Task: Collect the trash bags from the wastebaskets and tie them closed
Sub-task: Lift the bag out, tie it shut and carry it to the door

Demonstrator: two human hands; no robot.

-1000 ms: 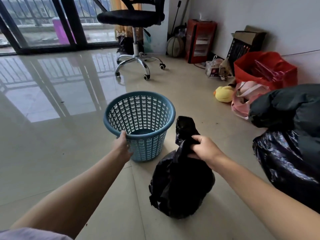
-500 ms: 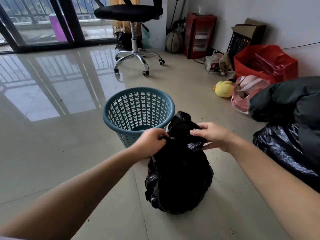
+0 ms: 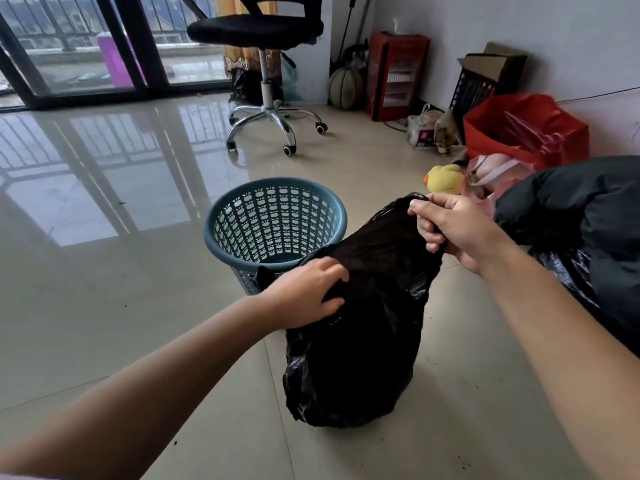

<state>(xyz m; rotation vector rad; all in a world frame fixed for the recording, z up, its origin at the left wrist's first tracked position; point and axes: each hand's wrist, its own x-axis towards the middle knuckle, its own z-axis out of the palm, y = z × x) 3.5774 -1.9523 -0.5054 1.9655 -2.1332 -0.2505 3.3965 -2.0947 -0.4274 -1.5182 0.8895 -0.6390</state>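
A full black trash bag point(image 3: 356, 341) stands on the tiled floor in front of me. My right hand point(image 3: 450, 226) grips the right side of the bag's open top and pulls it up and to the right. My left hand point(image 3: 304, 292) holds the left side of the top, fingers curled round the plastic. Between the hands the top edge is stretched wide. Just behind the bag stands a blue perforated wastebasket point(image 3: 273, 223) with no bag in it.
Large dark bags point(image 3: 581, 237) are piled at the right. Along the wall lie a red bag point(image 3: 526, 133), a pink bag point(image 3: 485, 174), a yellow plush duck point(image 3: 445, 178) and a red cabinet point(image 3: 396, 74). An office chair point(image 3: 263, 64) stands behind the basket.
My left hand left the basket rim and took hold of the bag's top. Both hands then moved apart, the right one going up and right, spreading the bunched top open.
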